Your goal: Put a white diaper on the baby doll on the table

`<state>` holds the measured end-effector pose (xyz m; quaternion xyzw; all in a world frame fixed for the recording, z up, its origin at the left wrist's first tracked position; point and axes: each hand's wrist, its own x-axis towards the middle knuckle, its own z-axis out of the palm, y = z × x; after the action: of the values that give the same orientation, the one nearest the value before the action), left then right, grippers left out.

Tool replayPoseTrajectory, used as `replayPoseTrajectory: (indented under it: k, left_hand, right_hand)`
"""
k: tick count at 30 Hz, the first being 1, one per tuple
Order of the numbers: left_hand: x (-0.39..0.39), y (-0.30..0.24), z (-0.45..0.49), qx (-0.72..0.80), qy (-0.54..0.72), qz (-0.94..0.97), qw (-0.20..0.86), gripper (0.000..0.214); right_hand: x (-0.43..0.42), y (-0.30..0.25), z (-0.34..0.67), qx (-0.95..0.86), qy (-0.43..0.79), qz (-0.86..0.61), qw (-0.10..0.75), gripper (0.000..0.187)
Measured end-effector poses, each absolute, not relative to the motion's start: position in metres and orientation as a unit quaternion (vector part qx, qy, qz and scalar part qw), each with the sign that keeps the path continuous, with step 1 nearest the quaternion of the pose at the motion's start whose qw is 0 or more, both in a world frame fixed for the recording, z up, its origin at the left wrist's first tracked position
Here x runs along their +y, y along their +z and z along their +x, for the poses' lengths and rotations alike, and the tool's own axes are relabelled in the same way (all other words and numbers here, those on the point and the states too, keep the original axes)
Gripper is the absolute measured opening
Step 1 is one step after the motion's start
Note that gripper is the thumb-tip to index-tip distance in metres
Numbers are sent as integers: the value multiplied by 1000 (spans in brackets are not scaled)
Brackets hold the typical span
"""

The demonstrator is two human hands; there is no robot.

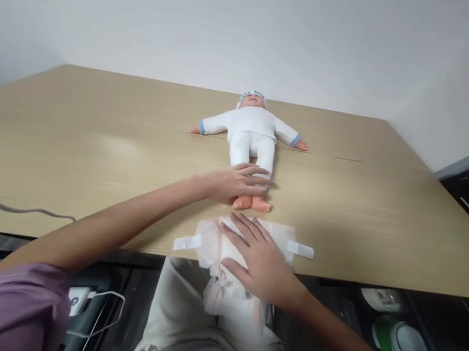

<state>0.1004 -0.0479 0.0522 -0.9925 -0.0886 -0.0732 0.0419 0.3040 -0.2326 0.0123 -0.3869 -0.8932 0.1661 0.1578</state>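
Note:
A baby doll (pixel 253 122) in a white suit with blue cuffs and a printed headband lies on its back, arms spread, its feet towards me. My left hand (pixel 239 183) is over the doll's lower legs, fingers stretched out and a little blurred; whether it touches them I cannot tell. Nearer to me, an unfolded white diaper (pixel 281 234) lies at the table's front edge, its tape tabs out to both sides and its near part hanging over my lap. My right hand (pixel 262 261) rests flat on the diaper with the fingers spread.
The wooden table (pixel 96 164) reaches back to a pale wall. A grey cable (pixel 8 207) runs over its left front. Below on the left is a white charger (pixel 78 300) with a cord. Under the right side stand a lidded container (pixel 412 349) and papers.

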Motion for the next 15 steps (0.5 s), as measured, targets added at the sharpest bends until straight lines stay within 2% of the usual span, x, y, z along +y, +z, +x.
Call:
replayPoseTrajectory:
  k: [2,5,11,15]
  left_hand:
    - [-42,50,103,-70,-107,-992,12,43]
    - [-34,58,105,-59,-134,-989,-31,30]
    - [-23,119,103,-124,-240,-943,-195,34]
    - [-7,152,97,-182,-314,-896,-255,47]
  right_hand:
    - [-230,14,305,-895,173,-382,149,70]
    - [-221,16,307,-899,182,-376,129,72]
    - [-176,15,309,-911,180,-355,111,71]
    - [-129,8,298,-915,147,-354,127,70]
